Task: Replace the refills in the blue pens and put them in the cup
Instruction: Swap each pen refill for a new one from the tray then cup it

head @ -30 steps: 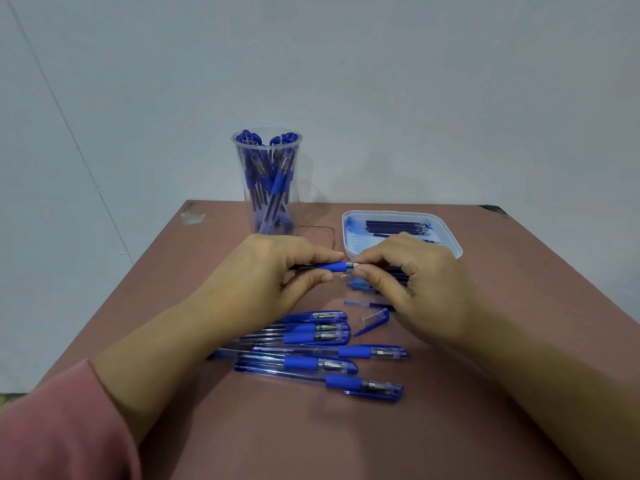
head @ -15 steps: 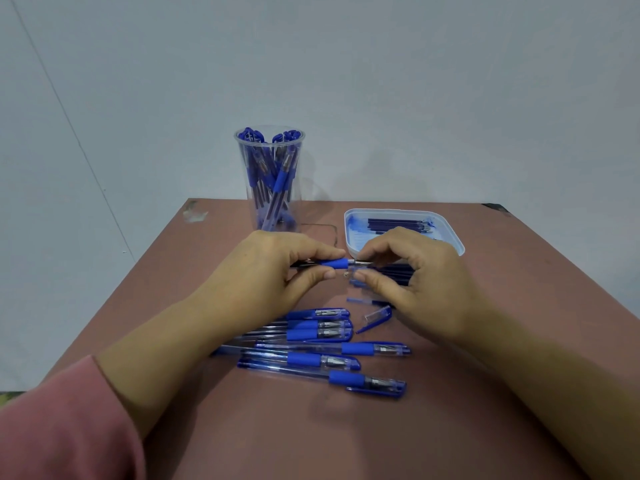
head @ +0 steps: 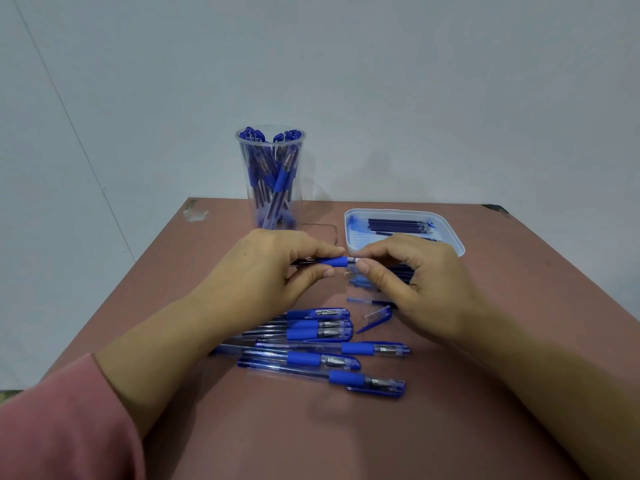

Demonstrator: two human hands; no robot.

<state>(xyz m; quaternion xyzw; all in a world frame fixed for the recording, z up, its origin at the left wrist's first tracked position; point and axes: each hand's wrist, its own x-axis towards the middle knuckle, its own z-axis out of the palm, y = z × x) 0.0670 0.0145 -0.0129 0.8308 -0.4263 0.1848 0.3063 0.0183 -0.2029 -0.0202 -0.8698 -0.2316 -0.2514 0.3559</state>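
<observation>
At lower left, a pink sleeve (head: 62, 427) is cut off by the frame edge. At centre, the left hand (head: 266, 268) grips the blue pen (head: 334, 261) at its rubber grip, with the barrel mostly hidden within that hand; the clear cup (head: 270, 178) stands upright behind. The right hand (head: 415, 275) pinches the pen's tip end, concealing it, and hides the near part of the refill tray (head: 356, 233); capped pens (head: 320, 332) lie below on the table (head: 311, 441).

Bare table (head: 346, 445) nearside; capped pens (head: 322, 358) crowd the middle, cup (head: 270, 178) behind
</observation>
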